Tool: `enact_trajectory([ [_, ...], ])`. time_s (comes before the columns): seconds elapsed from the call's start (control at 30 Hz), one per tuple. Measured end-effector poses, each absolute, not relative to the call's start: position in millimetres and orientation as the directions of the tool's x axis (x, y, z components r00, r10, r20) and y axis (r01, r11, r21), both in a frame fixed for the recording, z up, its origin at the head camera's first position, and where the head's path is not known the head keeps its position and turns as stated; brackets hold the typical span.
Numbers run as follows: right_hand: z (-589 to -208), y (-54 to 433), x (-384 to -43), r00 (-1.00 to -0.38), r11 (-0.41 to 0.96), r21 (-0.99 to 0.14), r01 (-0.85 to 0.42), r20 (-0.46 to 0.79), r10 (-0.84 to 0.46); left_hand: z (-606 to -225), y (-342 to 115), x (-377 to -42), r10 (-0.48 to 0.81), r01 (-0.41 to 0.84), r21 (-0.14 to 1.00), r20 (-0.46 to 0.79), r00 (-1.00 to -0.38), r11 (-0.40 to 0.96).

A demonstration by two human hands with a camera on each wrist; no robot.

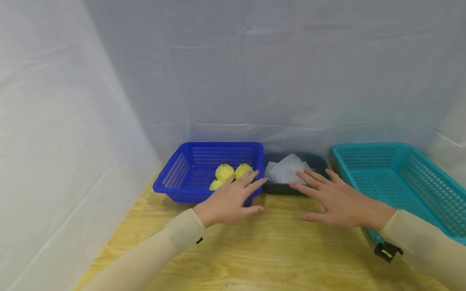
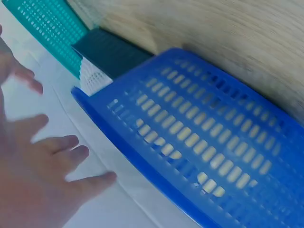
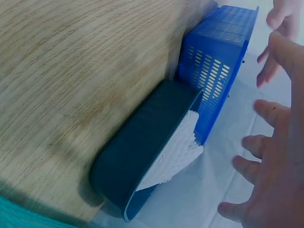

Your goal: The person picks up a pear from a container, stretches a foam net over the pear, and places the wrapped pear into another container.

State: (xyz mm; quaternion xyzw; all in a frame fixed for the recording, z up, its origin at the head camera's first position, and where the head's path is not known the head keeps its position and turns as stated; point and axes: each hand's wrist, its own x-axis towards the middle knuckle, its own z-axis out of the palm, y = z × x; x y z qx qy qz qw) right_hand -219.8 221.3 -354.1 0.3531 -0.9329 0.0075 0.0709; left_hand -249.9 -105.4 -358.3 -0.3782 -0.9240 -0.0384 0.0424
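My left hand (image 1: 233, 199) is spread in the air with straight fingers, in front of and above the near rim of the blue basket (image 1: 171, 189). Several yellow-green pears (image 1: 224, 172) lie in that basket, partly hidden behind the hand. To the right, my right hand (image 1: 336, 199) hovers with its fingers spread, near the dark green tray (image 1: 280, 188). White foam netting (image 1: 287, 169) is heaped inside the tray. Neither hand holds anything. In the right wrist view the netting (image 3: 173, 152) sticks up above the tray's rim.
A teal basket (image 1: 378, 184) stands at the right, beside the dark tray; no contents show in its visible part. All the containers sit on a wood-grain table (image 1: 276, 250). White sheeting (image 1: 255, 72) hangs behind them and at the left.
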Motion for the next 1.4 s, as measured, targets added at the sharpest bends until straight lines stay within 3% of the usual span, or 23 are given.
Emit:
enact_trajectory([
  [0.23,-355,221,-222,-0.718,0.733,0.029,-0.680,0.176,-0.673,-354,-130,-254,0.567,0.650,0.064,0.429,-0.703,0.758],
  [0.47,-358,221,-223,-0.687,0.707,0.026,-0.707,0.214,-0.694,-349,-169,-256,0.403,0.523,0.142,0.481,-0.779,0.840],
  [0.67,-361,221,-224,-0.636,0.658,0.026,-0.753,0.231,-0.736,-350,-211,-264,0.259,0.410,0.188,0.531,-0.807,0.893],
  [0.93,-362,220,-221,-0.591,0.621,0.049,-0.783,0.257,-0.765,-351,-261,-284,0.074,0.252,0.311,0.486,-0.871,0.916],
  [1.17,-358,219,-220,-0.576,0.609,0.050,-0.792,0.271,-0.771,-356,-296,-297,-0.044,0.118,0.308,0.471,-0.881,0.944],
  [1.4,-358,220,-211,-0.588,0.613,0.019,-0.790,0.261,-0.766,-355,-313,-306,-0.138,-0.052,0.322,0.252,-0.958,0.945],
])
